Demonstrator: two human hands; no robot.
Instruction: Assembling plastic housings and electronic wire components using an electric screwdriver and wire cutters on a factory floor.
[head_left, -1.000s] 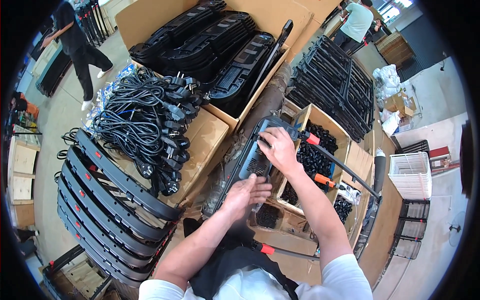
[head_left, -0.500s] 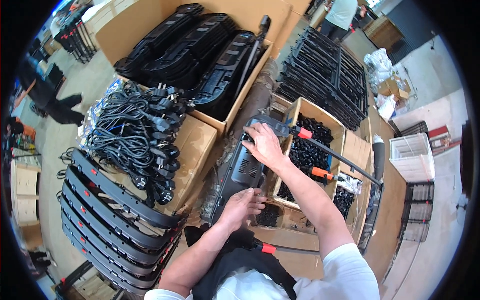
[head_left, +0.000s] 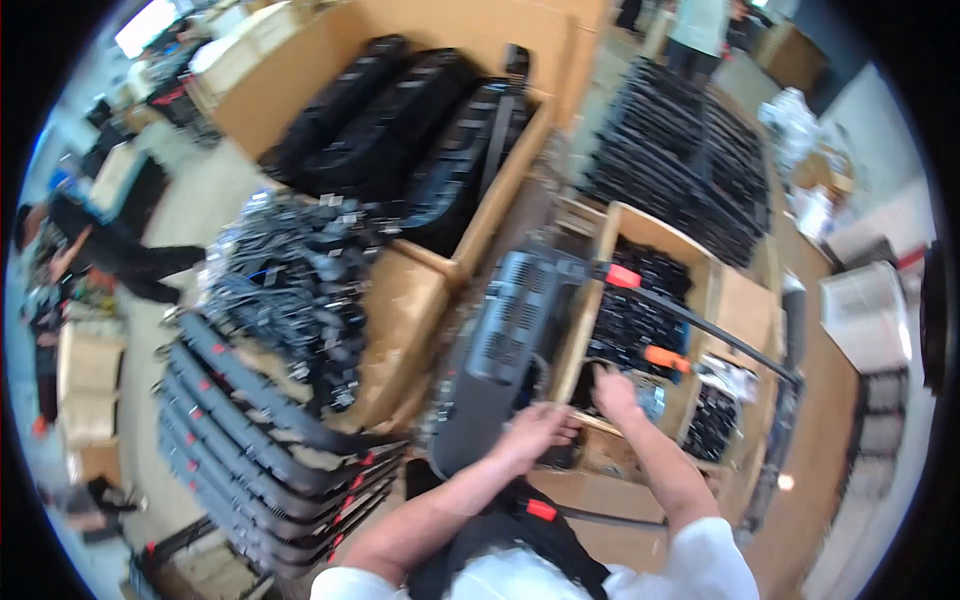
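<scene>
A long black plastic housing [head_left: 480, 390] with slotted vents lies lengthwise before me on the bench. Beside its near right edge is my left hand [head_left: 536, 437], fingers stretched toward the right and apparently empty. My right hand [head_left: 614, 396] reaches down into the near left corner of a wooden bin [head_left: 568, 362] of small black parts [head_left: 640, 310]. Blur and the dark parts hide its fingertips, so I cannot tell whether it holds anything. An orange-handled tool [head_left: 665, 358] lies in the bin, right of that hand. A black tube [head_left: 715, 327] with a red end piece [head_left: 623, 276] crosses above the bin.
Black cables [head_left: 290, 270] with plugs are heaped at left, above stacked curved black panels [head_left: 250, 440]. A large cardboard box [head_left: 445, 262] holds more black housings. Black frames [head_left: 680, 160] are stacked at the far right. A person [head_left: 115, 240] walks at the far left.
My right hand has left the housing's top and moved down and right into the bin. My left hand has shifted right. The whole view has swung slightly.
</scene>
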